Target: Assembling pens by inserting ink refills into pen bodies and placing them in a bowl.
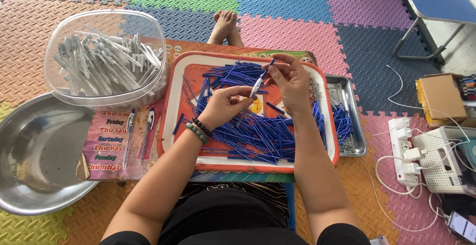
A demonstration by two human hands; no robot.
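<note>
Brown cardboard box (441, 98) far right; phone screen (464, 226) lit pale at bottom-right corner

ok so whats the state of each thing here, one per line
left hand: fingers gripping a white pen barrel
right hand: fingers pinching a blue refill at the barrel's top
red tray: heaped with loose blue refills
clear tub: tilted on the metal bowl's rim, full of white barrels
metal bowl: empty
two pens: lying flat left of the red tray
power strip: plugs in

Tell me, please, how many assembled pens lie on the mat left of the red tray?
2: one pen nearer the metal basin, the other pen beside the red tray. More may be hidden.
</note>
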